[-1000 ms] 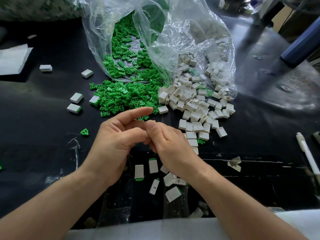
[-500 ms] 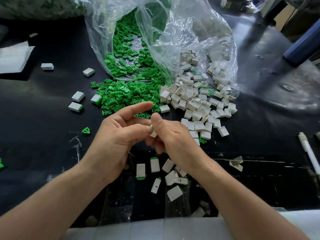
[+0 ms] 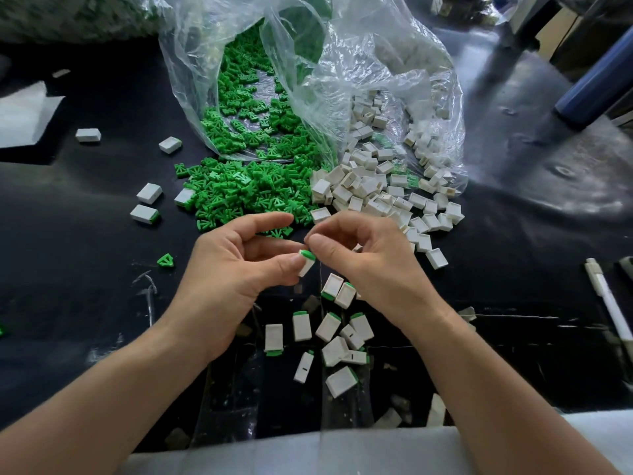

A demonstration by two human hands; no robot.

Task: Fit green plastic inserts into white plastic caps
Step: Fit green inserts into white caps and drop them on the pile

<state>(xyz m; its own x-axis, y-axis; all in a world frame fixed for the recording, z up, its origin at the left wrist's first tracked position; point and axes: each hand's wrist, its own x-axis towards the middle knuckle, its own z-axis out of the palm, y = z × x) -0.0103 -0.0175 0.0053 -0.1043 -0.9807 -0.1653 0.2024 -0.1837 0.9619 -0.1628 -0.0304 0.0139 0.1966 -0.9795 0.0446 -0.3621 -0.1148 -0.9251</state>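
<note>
The left hand pinches a white cap between thumb and curled fingers, mouth upward, so that the green insert seated there faces the right hand; that hand's curled thumb and forefinger close on the insert, apparently to press it home; finished caps lie just below, within easy dropping reach; beyond, loose inserts and empty caps spill from clear bags, near enough for picking.
</note>
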